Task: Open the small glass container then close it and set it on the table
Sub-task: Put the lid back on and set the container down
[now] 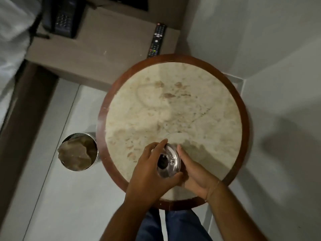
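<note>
The small glass container is seen from above, with its shiny round metal lid facing me, over the near part of the round table. My left hand curls around the lid's left side, fingertips on its rim. My right hand cups the container from the right, thumb along the rim, fingers underneath and hidden. The glass body is mostly hidden below the lid and hands. I cannot tell whether the container touches the tabletop.
The table has a pale stone top and a dark wooden rim. A metal waste bin with a liner stands on the floor at the left. A TV remote and a black telephone lie on a brown counter beyond.
</note>
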The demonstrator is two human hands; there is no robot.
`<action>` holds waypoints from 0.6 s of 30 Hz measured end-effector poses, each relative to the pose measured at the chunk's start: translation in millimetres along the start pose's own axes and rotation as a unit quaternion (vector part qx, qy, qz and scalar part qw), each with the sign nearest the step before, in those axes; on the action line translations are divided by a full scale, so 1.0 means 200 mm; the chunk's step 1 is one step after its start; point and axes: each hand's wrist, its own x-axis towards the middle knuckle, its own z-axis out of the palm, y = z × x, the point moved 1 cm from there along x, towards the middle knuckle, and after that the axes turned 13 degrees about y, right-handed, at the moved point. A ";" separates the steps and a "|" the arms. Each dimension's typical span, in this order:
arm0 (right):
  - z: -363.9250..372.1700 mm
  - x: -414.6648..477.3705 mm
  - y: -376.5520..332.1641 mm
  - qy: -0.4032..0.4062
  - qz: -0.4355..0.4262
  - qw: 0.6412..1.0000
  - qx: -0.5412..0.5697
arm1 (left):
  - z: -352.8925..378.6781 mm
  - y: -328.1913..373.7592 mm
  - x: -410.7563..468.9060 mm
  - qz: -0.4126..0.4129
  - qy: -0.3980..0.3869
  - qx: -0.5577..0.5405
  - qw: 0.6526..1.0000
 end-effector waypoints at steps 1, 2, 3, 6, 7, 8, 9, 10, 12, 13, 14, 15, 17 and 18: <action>-0.05 0.01 -0.01 0.017 -0.010 1.000 -0.011 | 0.05 0.01 0.04 0.011 -0.014 0.020 1.000; -0.10 0.01 -0.03 0.045 -0.028 0.998 -0.033 | 0.10 0.02 0.09 0.020 -0.026 0.042 0.999; -0.15 0.00 -0.05 0.091 -0.050 0.992 -0.066 | 0.15 0.04 0.13 0.030 -0.034 0.066 0.997; -0.27 0.02 -0.09 0.277 -0.134 0.944 -0.122 | 0.25 0.03 0.27 0.053 -0.025 0.154 0.986; -0.33 0.03 -0.09 0.323 -0.169 0.923 -0.120 | 0.29 0.04 0.31 0.058 -0.022 0.180 0.982; -0.37 0.04 -0.10 0.350 -0.200 0.906 -0.127 | 0.32 0.05 0.35 0.063 -0.023 0.204 0.977; -0.40 0.04 -0.11 0.363 -0.221 0.894 -0.139 | 0.34 0.05 0.37 0.069 -0.024 0.229 0.971; -0.42 0.04 -0.12 0.367 -0.236 0.887 -0.149 | 0.37 0.05 0.39 0.078 -0.028 0.253 0.964; -0.45 0.05 -0.14 0.362 -0.253 0.883 -0.161 | 0.40 0.04 0.41 0.099 -0.033 0.294 0.950; -0.46 0.06 -0.14 0.358 -0.259 0.882 -0.163 | 0.41 0.03 0.42 0.106 -0.031 0.309 0.945; -0.46 0.07 -0.15 0.356 -0.265 0.880 -0.169 | 0.41 0.02 0.44 0.111 -0.024 0.317 0.941; -0.47 0.07 -0.15 0.357 -0.271 0.876 -0.177 | 0.42 0.02 0.44 0.116 -0.015 0.322 0.940; -0.49 0.08 -0.15 0.358 -0.284 0.871 -0.181 | 0.44 0.02 0.46 0.119 -0.001 0.331 0.936; -0.49 0.09 -0.15 0.358 -0.292 0.868 -0.181 | 0.45 0.02 0.46 0.125 0.004 0.340 0.932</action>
